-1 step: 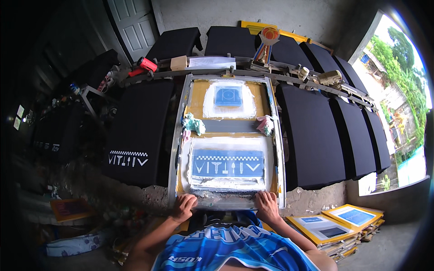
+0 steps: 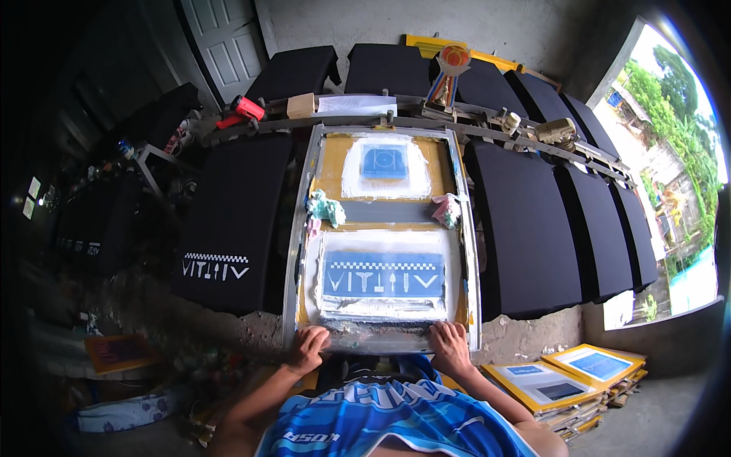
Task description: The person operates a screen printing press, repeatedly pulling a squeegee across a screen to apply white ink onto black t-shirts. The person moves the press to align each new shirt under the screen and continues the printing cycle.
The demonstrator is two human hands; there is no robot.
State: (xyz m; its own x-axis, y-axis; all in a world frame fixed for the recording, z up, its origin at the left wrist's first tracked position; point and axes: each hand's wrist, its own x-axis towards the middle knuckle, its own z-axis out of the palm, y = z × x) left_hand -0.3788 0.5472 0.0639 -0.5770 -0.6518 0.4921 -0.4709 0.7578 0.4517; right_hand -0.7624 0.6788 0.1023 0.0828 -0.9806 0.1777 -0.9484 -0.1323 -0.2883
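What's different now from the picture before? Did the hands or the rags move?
Nothing has visibly changed. The left hand and right hand still hold the near edge of the frame, one near each corner. The green rag and pink rag lie where they were, and the black cloth with the white print is the same too.

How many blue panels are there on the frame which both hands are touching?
2: a small panel in the upper part of the frame, and a wider panel in its lower part. No others seem hidden.
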